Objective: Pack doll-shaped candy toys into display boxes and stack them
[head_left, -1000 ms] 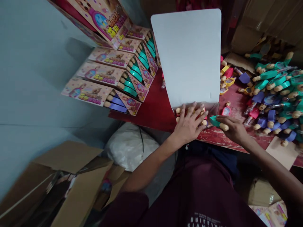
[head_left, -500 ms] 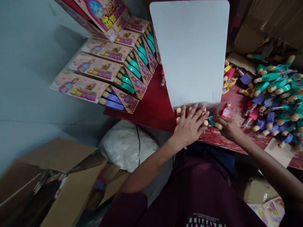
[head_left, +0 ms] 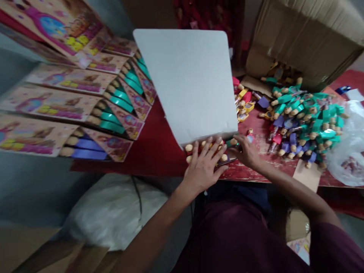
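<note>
An open display box with a tall white lid (head_left: 187, 83) stands at the table's front edge. Small toys with round beige heads (head_left: 189, 148) are packed in its bottom. My left hand (head_left: 203, 167) lies over these toys with its fingers spread. At the right end of the box, my right hand (head_left: 246, 151) pinches a green toy (head_left: 231, 142) with a beige head, partly hidden by the fingers. A red toy (head_left: 250, 136) lies on the table just beyond my right hand.
Filled display boxes (head_left: 62, 102) stand in a row on the left. A heap of green, purple and red toys (head_left: 307, 121) covers the table's right side, beside a clear plastic bag (head_left: 348, 151). Behind it is a cardboard carton (head_left: 301, 41). A white sack (head_left: 113, 212) sits below the table.
The view has turned to the right. My right hand has brought the green toy into the right end of the box. My left hand stays spread over the packed toys.
</note>
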Demonstrator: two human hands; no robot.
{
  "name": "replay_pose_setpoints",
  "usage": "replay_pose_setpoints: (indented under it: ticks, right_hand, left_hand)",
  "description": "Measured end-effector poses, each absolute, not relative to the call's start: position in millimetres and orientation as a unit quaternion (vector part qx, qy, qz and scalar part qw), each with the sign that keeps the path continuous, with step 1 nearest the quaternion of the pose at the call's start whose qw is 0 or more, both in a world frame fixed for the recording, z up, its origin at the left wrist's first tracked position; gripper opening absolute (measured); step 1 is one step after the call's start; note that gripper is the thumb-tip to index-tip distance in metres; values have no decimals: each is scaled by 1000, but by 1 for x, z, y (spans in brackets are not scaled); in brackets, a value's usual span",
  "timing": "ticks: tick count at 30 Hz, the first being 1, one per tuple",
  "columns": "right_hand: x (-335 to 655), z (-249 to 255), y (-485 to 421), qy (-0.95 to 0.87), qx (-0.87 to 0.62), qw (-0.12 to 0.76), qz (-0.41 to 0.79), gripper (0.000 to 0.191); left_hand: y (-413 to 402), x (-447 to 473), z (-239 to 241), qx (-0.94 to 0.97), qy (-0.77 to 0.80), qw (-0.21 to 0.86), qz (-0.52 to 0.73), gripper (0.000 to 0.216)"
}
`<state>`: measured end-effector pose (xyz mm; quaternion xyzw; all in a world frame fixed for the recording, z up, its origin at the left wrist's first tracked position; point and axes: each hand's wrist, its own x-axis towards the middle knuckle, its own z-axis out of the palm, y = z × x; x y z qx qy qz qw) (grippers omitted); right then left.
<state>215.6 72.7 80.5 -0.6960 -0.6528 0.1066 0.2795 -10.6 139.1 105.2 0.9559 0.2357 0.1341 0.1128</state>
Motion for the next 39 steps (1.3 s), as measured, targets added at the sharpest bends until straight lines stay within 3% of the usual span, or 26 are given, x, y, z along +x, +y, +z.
replay_pose_setpoints:
  ticks: [4,8,14,16,19,22,24,26,29,32,35,37,39]
  right_hand:
    - [205,69,78,-638,-709,289,82,29]
    - [216,72,77,-652,-709,263,64,34]
    - [353,115,61,-583,-777,210,-111,36]
    - [411,129,64,-530,-827,78,-170,42]
    - [470,135,71,-517,-837,-92,-152,49]
    - [486,135,76,-544,-817,-136,-137,42]
    - [476,139,76,-555,-812,-91,-159,40]
    - [452,150,69,-543,-815,13,-201,38]
    - [388,175,44,-479,-804,248,-251,41]
    - [308,202,7,-386,-774,465,-192,35]
    - [251,219,-29,-335,-788,516,-23,33]
    - [239,224,-47,-348,-758,547,71,30]
    - [244,225,-58,-406,-713,546,167,39]
  left_hand:
    - [141,-8,106,956,233,129,122,69]
    - [142,-7,104,957,228,124,127,68]
    - [140,-4,103,960,229,99,130,66]
    - [140,-3,102,960,231,95,128,66]
    - [141,-3,99,958,234,92,140,64]
    - [141,-5,98,950,225,96,192,64]
    - [138,-3,102,935,221,102,257,64]
    - [129,5,111,912,223,115,326,68]
    - [110,32,122,881,207,142,402,77]
    - [90,69,121,879,174,145,420,80]
    - [74,93,108,897,142,213,360,67]
    - [68,93,102,882,107,332,317,61]
    - [66,83,101,840,62,459,281,58]
